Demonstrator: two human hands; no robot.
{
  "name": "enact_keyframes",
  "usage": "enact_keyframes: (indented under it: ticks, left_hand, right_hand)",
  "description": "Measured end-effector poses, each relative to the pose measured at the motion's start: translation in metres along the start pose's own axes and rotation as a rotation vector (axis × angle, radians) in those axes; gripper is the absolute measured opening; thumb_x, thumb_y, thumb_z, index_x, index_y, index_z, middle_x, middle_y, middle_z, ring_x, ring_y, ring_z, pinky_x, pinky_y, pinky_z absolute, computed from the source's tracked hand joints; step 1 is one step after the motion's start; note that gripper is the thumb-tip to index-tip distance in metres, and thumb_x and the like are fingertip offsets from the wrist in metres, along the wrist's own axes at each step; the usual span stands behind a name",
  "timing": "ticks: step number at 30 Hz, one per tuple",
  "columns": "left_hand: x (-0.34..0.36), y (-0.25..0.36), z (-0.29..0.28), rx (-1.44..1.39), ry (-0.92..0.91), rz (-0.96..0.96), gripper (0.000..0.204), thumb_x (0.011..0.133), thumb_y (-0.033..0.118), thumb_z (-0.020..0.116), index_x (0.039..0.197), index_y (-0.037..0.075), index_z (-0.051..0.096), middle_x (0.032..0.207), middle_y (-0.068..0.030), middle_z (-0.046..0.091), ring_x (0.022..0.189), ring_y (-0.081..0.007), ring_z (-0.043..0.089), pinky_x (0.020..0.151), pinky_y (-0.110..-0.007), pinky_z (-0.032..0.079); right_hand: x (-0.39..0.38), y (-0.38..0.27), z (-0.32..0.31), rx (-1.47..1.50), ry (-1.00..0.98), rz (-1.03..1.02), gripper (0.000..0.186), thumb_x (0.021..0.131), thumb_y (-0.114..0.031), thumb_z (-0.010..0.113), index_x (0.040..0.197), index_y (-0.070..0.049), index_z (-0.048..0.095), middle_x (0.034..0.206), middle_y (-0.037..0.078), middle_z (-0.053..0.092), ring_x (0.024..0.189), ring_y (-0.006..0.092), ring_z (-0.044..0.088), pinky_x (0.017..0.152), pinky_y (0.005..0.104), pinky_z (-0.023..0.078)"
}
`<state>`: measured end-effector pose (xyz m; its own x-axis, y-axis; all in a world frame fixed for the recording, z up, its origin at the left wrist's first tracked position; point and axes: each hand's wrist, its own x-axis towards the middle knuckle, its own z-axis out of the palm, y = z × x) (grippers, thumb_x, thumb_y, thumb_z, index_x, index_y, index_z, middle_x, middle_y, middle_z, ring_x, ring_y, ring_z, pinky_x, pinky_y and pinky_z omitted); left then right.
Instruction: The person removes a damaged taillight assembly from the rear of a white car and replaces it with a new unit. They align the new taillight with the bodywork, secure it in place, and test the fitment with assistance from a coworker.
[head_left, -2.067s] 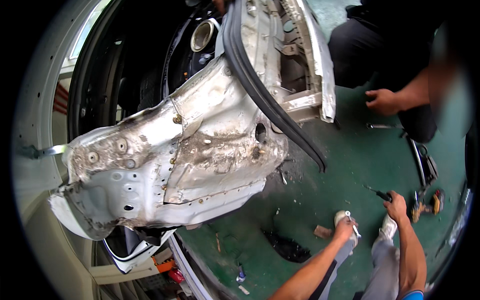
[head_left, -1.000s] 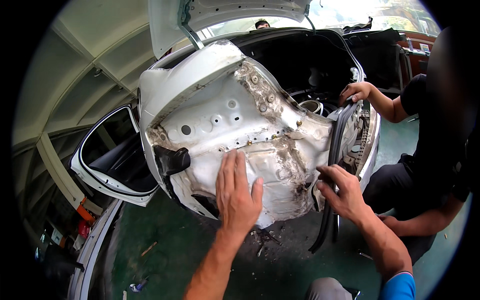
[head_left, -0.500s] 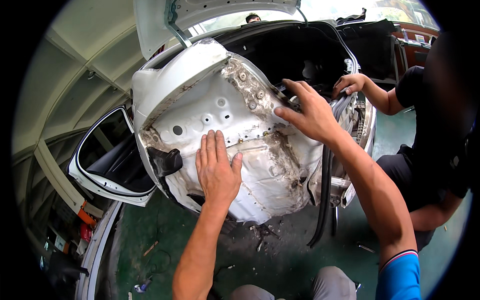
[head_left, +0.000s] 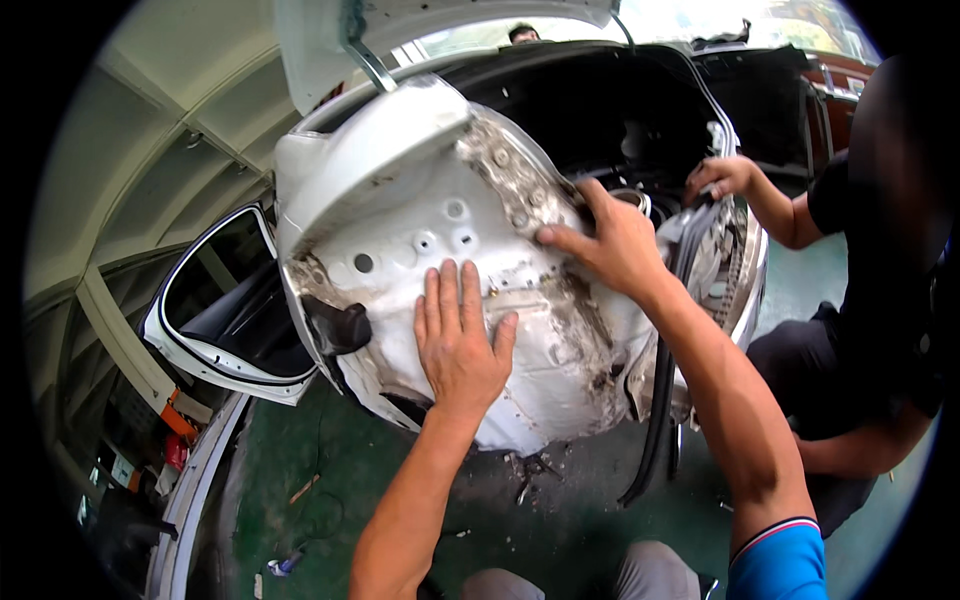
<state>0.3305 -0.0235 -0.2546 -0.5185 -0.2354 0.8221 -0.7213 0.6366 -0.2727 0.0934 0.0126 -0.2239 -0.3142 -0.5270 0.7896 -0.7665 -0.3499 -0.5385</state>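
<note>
Since a moment ago the right hand point(head_left: 615, 245) has settled onto the stiff, heavy-looking white body panel point(head_left: 420, 250); left hand point(head_left: 458, 340) presses flat, fingers spread; jagged edges suggest gripping smooth faces.

Two seconds back both hands hang low over the green floor point(head_left: 300, 450), clear of the white car body panel point(head_left: 420, 240); now the left hand point(head_left: 458, 345) lies flat, fingers spread, on the panel's bare lower face, a little higher than a second ago; the right hand point(head_left: 610, 240), which a second ago grips the black rubber seal point(head_left: 660, 400) near the panel's lower right edge, now sits up on the rusted seam at the upper right, fingers splayed; the seal hangs loose beside the right forearm; the co-worker's hand point(head_left: 722, 178), earlier down by the floor, now rests on the trunk opening's right edge.
</note>
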Motion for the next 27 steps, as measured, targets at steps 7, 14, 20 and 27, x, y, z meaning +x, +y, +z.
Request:
enact_keyframes:
  ticks: [7, 14, 20, 27]
  left_hand:
    - [0.028, -0.006, -0.041, -0.175, -0.004, 0.049, 0.060, 0.092, 0.031, 0.069, 0.139, -0.002, 0.055, 0.137, -0.0260, 0.056, 0.131, -0.0417, 0.051, 0.109, -0.047, 0.040]
    - [0.150, -0.020, -0.139, -0.305, 0.325, 0.110, 0.039, 0.099, 0.023, 0.058, 0.128, -0.002, 0.064, 0.123, -0.0218, 0.066, 0.116, -0.0367, 0.062, 0.100, -0.040, 0.047]
    - [0.222, -0.042, -0.118, -0.512, -0.238, -0.045, 0.058, 0.107, 0.049, 0.041, 0.137, 0.003, 0.061, 0.132, -0.0205, 0.065, 0.121, -0.0301, 0.061, 0.105, -0.039, 0.043]
    - [0.226, -0.013, -0.112, -0.172, -0.130, -0.092, 0.065, 0.102, 0.061, 0.034, 0.095, 0.006, 0.068, 0.099, -0.0197, 0.071, 0.104, -0.0433, 0.063, 0.089, -0.051, 0.046]
  right_hand:
    - [0.002, 0.004, -0.004, -0.034, 0.001, -0.010, 0.076, 0.080, -0.066, 0.072, 0.121, -0.003, 0.059, 0.095, 0.020, 0.072, 0.093, 0.0379, 0.070, 0.080, 0.0464, 0.053]
    - [0.001, 0.005, -0.011, -0.004, -0.017, 0.019, 0.076, 0.079, -0.066, 0.073, 0.122, -0.004, 0.059, 0.097, 0.020, 0.071, 0.094, 0.0383, 0.069, 0.082, 0.0449, 0.051]
    - [0.000, 0.008, -0.004, 0.000, -0.006, -0.007, 0.075, 0.079, -0.065, 0.074, 0.120, -0.004, 0.060, 0.096, 0.018, 0.071, 0.091, 0.0375, 0.070, 0.079, 0.0449, 0.052]
    - [-0.001, 0.010, -0.004, -0.019, 0.024, -0.028, 0.072, 0.079, -0.064, 0.075, 0.118, -0.005, 0.060, 0.094, 0.017, 0.071, 0.090, 0.0372, 0.069, 0.078, 0.0446, 0.052]
